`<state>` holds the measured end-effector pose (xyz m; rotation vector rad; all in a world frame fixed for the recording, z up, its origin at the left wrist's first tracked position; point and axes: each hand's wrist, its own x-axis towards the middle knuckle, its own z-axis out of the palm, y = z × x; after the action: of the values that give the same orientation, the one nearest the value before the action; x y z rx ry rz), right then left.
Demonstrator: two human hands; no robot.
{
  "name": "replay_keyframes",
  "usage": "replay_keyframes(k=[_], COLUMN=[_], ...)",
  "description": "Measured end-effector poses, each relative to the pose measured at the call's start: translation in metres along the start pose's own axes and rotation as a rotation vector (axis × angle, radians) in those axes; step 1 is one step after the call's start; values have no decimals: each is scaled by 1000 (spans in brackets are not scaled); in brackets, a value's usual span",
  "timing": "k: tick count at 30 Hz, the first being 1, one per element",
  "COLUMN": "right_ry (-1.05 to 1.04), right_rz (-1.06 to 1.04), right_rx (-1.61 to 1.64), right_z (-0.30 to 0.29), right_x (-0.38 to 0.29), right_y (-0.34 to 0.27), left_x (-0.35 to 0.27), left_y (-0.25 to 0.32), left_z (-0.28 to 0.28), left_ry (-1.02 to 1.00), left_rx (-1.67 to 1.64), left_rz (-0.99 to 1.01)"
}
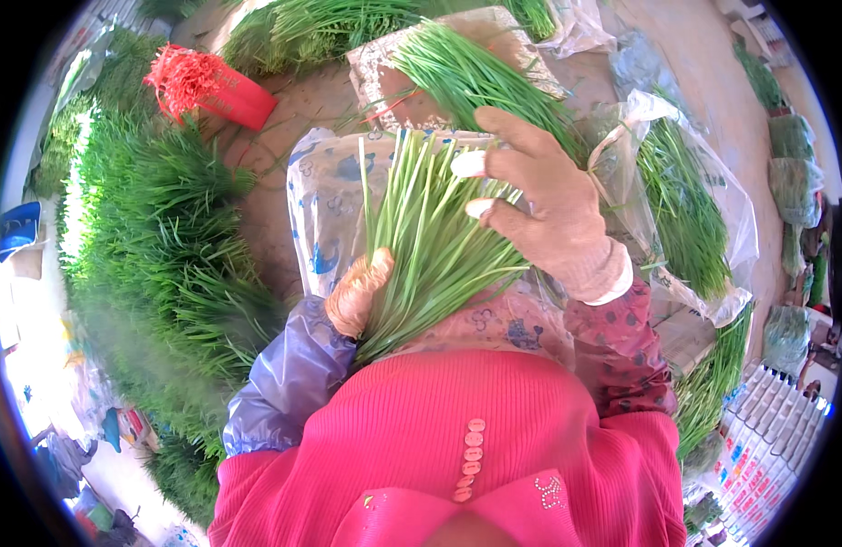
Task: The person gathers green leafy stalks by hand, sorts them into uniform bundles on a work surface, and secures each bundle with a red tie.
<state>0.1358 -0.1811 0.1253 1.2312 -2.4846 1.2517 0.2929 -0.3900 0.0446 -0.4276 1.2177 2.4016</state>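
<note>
A loose, fanned bunch of long green chives [427, 239] lies across my lap, pale stem ends pointing away from me. My left hand [359, 290], in a tan glove, grips its left side near the leafy end; the thumb shows on top and the fingers are hidden beneath. Above the bunch's right side, my right hand [544, 198] is held with fingers spread and nothing between them. It wears a tan knit glove, and two fingertips look white. Under the bunch, a clear plastic sheet with blue prints [325, 205] covers my lap.
Ahead, more chives [489, 82] lie on a worn board [373, 75]. A red packet of shredded ties [236, 99] rests on the floor. Heaped greens [168, 239] line the left side. To the right is an open clear bag of chives [687, 205], with stacked white boxes [769, 444] behind.
</note>
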Motion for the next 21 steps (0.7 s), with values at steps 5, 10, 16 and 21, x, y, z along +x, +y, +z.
replay_keyframes(k=[5,10,16,21], right_ry=[-214,-60,340,115], right_rz=[-12,-4,748,61], right_rx=[-80,208,812,305], right_z=[12,12,14,3], right_x=[11,1,12,6], right_y=[11,24,19,8], left_x=[-2,5,5,3], left_y=[-3,-21,-27,-15], left_z=[4,-9,-16,-3], left_ry=[141,117,33,17], left_rx=[-31,-267,-314,-146], left_rz=[26,12,4,64])
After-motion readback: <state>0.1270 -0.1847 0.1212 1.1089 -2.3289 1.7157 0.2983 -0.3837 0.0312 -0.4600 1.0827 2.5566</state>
